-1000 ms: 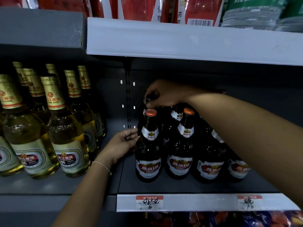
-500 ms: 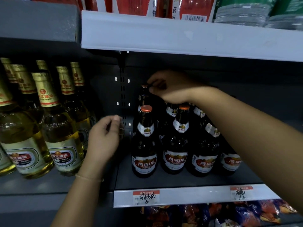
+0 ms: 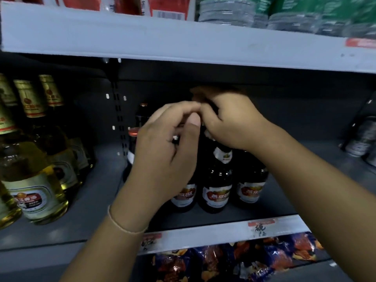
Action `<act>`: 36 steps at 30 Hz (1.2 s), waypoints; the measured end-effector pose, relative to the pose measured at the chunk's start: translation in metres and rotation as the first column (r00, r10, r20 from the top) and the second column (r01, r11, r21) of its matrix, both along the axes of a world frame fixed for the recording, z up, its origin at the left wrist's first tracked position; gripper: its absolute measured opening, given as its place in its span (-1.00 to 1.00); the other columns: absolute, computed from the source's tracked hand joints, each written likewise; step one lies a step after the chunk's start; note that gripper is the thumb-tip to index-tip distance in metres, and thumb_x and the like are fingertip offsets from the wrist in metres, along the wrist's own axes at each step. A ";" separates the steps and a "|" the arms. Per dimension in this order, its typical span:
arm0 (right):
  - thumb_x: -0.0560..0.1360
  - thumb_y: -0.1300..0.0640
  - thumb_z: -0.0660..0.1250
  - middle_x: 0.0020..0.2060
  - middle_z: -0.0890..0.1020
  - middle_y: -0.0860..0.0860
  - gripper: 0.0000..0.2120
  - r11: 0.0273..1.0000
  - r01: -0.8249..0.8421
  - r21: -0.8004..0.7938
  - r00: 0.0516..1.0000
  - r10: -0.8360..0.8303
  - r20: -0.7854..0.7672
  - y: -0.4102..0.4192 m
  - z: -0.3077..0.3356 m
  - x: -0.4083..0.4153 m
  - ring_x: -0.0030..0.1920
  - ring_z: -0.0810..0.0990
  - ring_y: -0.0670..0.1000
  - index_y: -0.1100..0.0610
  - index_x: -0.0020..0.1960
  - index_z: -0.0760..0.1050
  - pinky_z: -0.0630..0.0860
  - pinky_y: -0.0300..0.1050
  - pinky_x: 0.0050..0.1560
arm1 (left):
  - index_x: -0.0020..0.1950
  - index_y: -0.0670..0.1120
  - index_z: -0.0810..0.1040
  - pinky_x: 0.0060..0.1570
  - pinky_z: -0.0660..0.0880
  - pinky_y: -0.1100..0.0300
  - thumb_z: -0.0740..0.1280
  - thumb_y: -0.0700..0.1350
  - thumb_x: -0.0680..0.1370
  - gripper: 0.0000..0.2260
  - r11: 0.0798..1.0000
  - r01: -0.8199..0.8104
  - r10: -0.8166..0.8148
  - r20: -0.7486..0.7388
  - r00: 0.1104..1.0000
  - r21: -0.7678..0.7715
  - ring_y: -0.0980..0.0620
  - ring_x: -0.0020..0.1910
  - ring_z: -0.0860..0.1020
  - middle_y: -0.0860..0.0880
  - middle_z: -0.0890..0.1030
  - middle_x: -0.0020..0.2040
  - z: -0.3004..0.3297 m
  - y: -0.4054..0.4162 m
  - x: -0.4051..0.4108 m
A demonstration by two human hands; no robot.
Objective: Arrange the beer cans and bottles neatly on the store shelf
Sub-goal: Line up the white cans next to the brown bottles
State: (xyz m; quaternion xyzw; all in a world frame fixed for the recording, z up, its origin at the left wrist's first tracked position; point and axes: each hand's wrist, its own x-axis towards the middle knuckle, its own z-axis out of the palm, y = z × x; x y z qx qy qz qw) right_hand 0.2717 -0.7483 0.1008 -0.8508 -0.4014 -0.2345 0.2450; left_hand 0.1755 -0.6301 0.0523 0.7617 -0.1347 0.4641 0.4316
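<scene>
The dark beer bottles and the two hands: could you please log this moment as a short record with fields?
setting: grey store shelf
dark beer bottles: upright cluster, red-and-white labels facing out
left hand: raised before the cluster's left side, fingers curled; hold unclear
right hand: over the bottle tops, fingers curled; grip hidden
hands: fingertips meet above the cluster
pale beer bottles: gold foil necks, left of the cluster
below: snack bags

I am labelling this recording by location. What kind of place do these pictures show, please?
Most likely a shop aisle, probably a grocery or convenience store. Dark beer bottles and pale beer bottles stand in rows on a metal shelf, and handwritten price tags sit on its front edge.
</scene>
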 end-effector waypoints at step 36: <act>0.60 0.06 0.28 0.31 0.55 0.09 -0.57 0.924 0.360 0.130 0.923 -0.332 -0.196 -0.373 -0.090 0.137 0.34 0.49 0.06 0.16 0.43 0.41 0.43 -0.08 0.33 | 0.36 -0.05 0.43 0.28 0.40 0.15 0.16 -0.14 0.62 -0.69 0.949 0.265 -0.163 -0.452 0.877 0.170 0.07 0.24 0.45 0.00 0.46 0.30 -0.058 -0.326 0.232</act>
